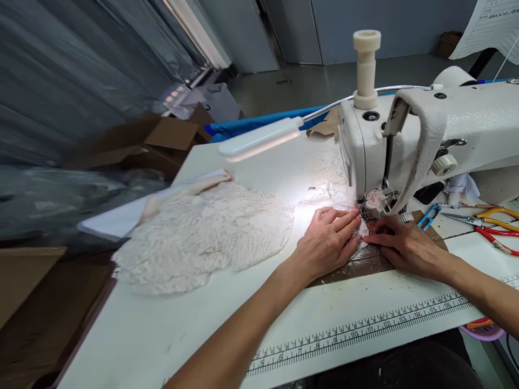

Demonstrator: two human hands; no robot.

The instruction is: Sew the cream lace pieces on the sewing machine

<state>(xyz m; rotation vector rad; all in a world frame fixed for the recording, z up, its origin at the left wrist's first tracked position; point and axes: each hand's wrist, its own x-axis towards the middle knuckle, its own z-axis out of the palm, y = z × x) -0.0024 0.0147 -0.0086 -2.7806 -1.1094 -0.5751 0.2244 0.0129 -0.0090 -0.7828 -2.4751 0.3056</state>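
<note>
My left hand (329, 240) lies flat, fingers together and stretched out, pressing a small white piece of fabric (363, 231) on the table just left of the needle. My right hand (402, 246) lies beside it with its fingertips on the same piece from the right. A cream fabric flower (375, 199) sits under the presser foot of the white sewing machine (421, 135). A large piece of white lace (203, 235) is spread on the table to the left of my hands.
A gooseneck lamp (259, 139) lights the table. Blue thread snips (428, 216), red-handled (497, 240) and yellow-handled scissors (492, 215) lie at the right. A printed ruler (365, 327) runs along the white table's (170, 329) front. Cardboard boxes (154, 143) stand at the left.
</note>
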